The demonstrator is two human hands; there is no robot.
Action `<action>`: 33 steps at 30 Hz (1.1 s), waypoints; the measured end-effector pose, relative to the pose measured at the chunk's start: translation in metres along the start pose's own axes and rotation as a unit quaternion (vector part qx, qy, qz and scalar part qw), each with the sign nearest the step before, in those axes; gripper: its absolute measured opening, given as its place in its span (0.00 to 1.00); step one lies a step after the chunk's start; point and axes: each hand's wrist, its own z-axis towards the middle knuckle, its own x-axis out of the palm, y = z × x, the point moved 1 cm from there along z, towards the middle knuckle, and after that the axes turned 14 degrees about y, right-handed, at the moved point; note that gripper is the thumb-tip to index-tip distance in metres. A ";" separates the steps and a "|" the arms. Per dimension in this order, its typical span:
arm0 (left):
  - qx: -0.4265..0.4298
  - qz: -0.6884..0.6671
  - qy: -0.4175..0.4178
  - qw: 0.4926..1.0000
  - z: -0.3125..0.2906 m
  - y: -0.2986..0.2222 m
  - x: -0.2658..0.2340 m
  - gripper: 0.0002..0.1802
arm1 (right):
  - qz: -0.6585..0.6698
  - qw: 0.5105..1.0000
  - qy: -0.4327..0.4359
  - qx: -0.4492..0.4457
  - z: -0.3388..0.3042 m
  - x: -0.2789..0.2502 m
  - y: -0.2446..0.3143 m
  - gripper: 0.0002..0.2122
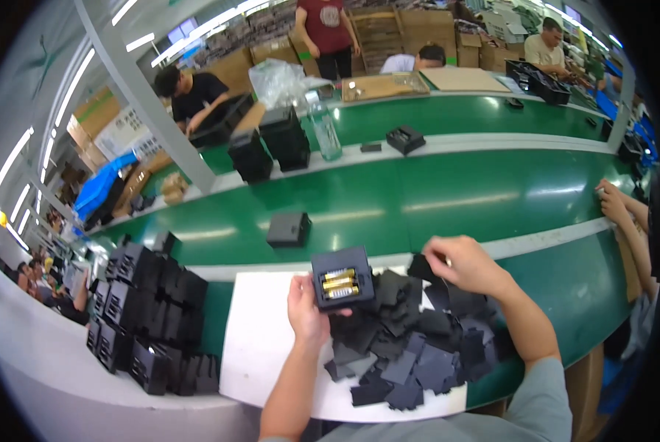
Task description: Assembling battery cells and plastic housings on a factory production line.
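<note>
My left hand (307,313) is closed around a black plastic box (342,259), held up over the white board. Its battery compartment faces up without a cover, and gold-and-black batteries (339,283) lie side by side in it. To the right, my right hand (462,261) is pinched on a flat black battery cover (420,267) at the far edge of a heap. That heap holds many loose black battery covers (400,365), some with small tabs, spread over the board's right part. Fingertips of the right hand partly hide the cover there.
Stacked black boxes (146,309) stand left of the white board (260,339). One black box (289,229) sits on the green belt (433,199). Beyond are more stacked boxes (284,138), a clear bottle (324,129) and co-workers. Another person's hands (613,202) reach in at right.
</note>
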 end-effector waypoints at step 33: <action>-0.073 0.294 0.191 0.934 0.113 0.015 0.015 0.15 | 0.294 0.937 -0.148 0.122 0.046 0.010 -0.092 0.22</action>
